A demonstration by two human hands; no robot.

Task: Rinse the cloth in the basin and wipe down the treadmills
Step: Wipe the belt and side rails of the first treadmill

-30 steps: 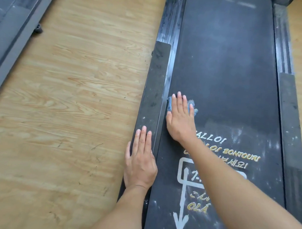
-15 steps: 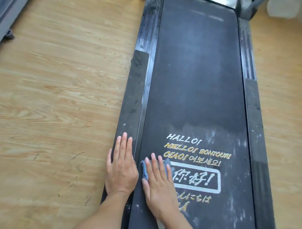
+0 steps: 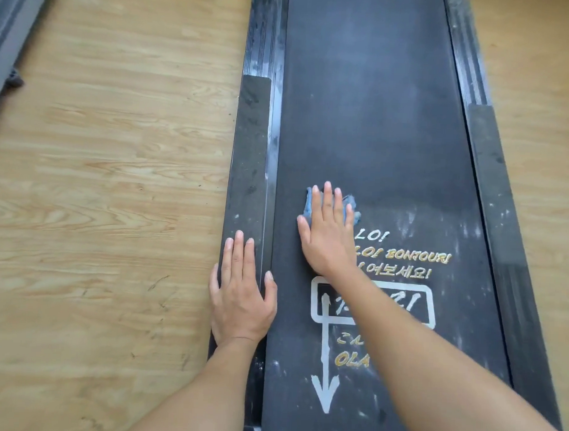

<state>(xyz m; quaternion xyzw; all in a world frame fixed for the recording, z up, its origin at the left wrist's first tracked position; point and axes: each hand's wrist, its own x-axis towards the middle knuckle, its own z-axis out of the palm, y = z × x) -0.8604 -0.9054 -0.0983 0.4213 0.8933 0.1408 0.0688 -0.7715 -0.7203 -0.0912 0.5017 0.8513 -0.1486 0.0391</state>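
Note:
A black treadmill belt with white and gold greeting words runs up the middle of the head view. My right hand lies flat with straight fingers on a small blue cloth, pressing it onto the belt just above the printed words. Most of the cloth is hidden under the fingers. My left hand rests flat and open on the treadmill's left side rail, beside the belt edge. White dusty smears mark the belt to the right of the cloth.
Wooden floor spreads to the left and a strip of it shows at the far right. The edge of another grey treadmill sits in the top left corner. The right side rail borders the belt.
My right hand has slid the cloth up the belt, away from me, from beside the boxed characters to above the words. The left hand has stayed on the rail.

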